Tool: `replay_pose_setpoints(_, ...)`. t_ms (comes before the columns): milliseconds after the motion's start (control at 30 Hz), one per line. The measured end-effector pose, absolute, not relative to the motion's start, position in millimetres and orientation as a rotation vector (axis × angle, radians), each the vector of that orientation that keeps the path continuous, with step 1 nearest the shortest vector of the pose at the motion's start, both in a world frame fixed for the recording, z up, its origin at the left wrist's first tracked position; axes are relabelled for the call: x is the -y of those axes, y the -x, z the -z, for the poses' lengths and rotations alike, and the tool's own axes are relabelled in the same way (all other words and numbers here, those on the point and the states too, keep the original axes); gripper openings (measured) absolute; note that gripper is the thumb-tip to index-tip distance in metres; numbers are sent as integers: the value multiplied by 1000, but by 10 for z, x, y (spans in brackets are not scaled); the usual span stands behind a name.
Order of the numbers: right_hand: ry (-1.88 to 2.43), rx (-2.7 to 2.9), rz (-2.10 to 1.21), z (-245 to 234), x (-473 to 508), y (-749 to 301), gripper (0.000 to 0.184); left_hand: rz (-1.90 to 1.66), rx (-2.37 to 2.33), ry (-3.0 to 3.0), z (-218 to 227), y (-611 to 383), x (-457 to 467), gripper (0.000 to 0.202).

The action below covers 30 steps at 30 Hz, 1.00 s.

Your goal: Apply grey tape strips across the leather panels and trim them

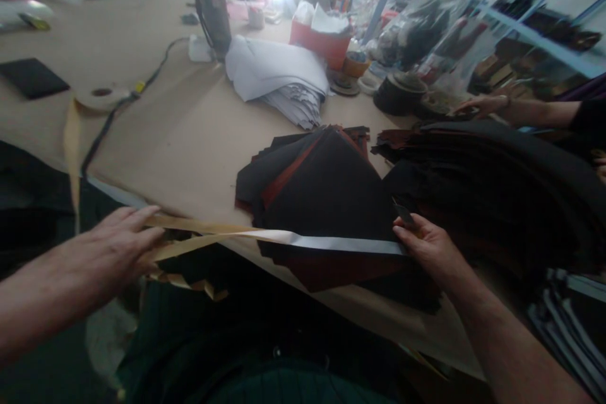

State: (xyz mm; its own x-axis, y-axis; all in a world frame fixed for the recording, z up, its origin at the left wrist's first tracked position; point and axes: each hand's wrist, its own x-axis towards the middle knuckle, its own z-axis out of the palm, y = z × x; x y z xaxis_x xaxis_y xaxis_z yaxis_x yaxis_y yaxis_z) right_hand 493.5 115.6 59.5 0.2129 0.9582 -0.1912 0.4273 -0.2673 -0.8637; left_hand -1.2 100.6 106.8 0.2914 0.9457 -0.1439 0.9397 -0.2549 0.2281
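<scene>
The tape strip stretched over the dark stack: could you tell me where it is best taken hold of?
Probably the bare middle span of the tape strip, pinched from above by its two long edges. It lies flat and taut over the dark stack, and the left hand and right hand already occupy its ends.
</scene>
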Motion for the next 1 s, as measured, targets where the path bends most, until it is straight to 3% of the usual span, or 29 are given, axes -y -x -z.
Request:
replay_pose_setpoints(67,1835,1270,-1006,-609,-1153,-4923,34,52,-1645,-2406,-1131,-264,-985,31)
replay_pose_setpoints(200,1874,1240,-1019,-615,-1147,-4921,37,-496,-1397,-2564,-1184,-861,-983,34)
replay_pose_setpoints(267,1875,1253,-1013,-594,-1143,-4940,37,-581,-1329,-2505,-1157,-1141,-1034,30)
replay_pose_setpoints(567,1783,1322,-971,-593,-1143,-4919,28,14,-1380,-2447,-1100,-1717,-1231,15)
replay_pose_setpoints(767,1715,1351,-971,-609,-1182,-4888,25,-139,-1233,-2223,-1075,-1654,-1302,28)
replay_pose_setpoints(1000,1686,1328,-994,-585,-1188,-4897,26,-280,-1221,-1562,-1360,-1762,-1307,36)
